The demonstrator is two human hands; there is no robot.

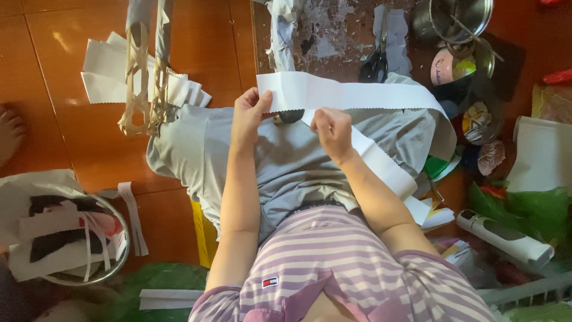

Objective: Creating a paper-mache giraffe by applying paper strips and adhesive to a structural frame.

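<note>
1. The left hand (249,114) pinches the near end of a long white strip (357,94), thumb on top, fingers under. That closed grip keeps the end flat and tight.
2. The right hand (331,130) is closed on the strip too, just beside the left hand at 3 o'clock. Both hands sit close together, so the bit between them stays stiff.
3. The strip is up in the air over the lap, in the middle of the view. It runs out toward 3 o'clock, bends round, and comes back down under the right arm. It looks looped like that because it is too long to hold all at once.
4. Scissors (375,62) lie at 12 o'clock, near the hands, easy to reach.
5. A bowl (116,262) at 8 o'clock holds cut pieces, so they stay in one place.
6. More white pieces (101,74) lie on the floor at 10 o'clock, well apart from the hands.
</note>
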